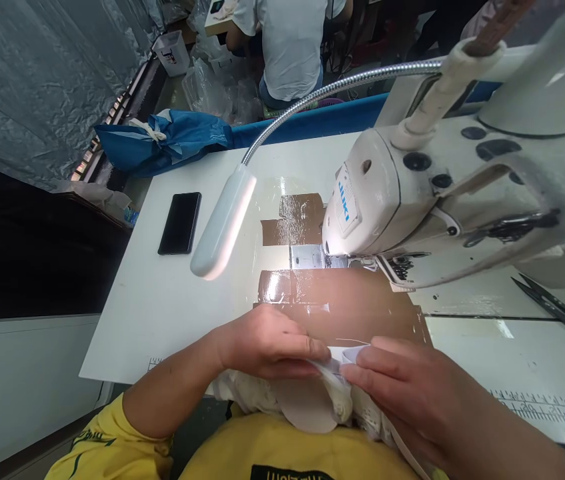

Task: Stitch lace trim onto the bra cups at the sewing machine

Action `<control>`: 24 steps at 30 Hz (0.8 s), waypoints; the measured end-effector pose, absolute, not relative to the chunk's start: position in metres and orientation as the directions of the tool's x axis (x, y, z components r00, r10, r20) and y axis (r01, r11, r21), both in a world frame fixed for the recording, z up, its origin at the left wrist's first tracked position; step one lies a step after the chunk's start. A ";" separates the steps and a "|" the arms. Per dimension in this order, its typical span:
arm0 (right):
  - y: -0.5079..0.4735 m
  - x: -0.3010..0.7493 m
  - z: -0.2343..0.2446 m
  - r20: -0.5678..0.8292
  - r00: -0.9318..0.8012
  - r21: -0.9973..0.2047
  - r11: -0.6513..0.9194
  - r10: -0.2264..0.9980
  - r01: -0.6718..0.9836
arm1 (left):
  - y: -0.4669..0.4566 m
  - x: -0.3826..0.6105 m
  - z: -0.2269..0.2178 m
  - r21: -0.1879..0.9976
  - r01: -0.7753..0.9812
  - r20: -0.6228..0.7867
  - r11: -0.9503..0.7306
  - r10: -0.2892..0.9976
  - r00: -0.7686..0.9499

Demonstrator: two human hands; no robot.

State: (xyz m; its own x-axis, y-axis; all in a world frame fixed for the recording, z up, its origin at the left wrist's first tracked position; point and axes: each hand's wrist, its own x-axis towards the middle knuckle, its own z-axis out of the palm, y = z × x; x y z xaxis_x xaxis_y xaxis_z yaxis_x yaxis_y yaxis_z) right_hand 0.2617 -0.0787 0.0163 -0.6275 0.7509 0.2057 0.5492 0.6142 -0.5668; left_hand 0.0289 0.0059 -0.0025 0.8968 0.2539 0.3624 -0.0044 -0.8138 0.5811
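White fabric (307, 403) lies bunched over my lap and rises to the front edge of the sewing table. My left hand (267, 343) pinches one side of its folded edge between thumb and fingers. Close beside it, my right hand (397, 373) is closed on the other side, where a small pale fold stands up. A loose thread shows just above the fold. Both hands are in front of the sewing machine (362, 193), apart from its needle area. Part of the fabric is hidden by my hands.
Brown tape (342, 293) covers part of the white table (137, 287). A lamp (225, 223) on a bendy neck hangs over it. A black phone (179, 223) lies left, black scissors (557, 307) right. Behind the table sits a person in a white shirt (292, 47), near a blue cloth bundle (172, 140).
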 end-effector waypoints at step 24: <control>-0.026 0.258 -0.017 0.143 -0.793 -0.938 0.337 0.593 0.082 | 0.022 0.030 -0.031 0.895 0.181 -0.274 0.407 0.183 0.944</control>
State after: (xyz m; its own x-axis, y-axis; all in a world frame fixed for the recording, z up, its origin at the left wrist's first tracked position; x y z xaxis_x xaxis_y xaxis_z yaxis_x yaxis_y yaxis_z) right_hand 0.2580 -0.0258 -0.0167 -0.7925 0.5928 0.1432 0.0823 0.3366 -0.9380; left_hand 0.0304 0.0215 -0.0306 0.9441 0.1834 -0.2740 0.1807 0.4071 0.8953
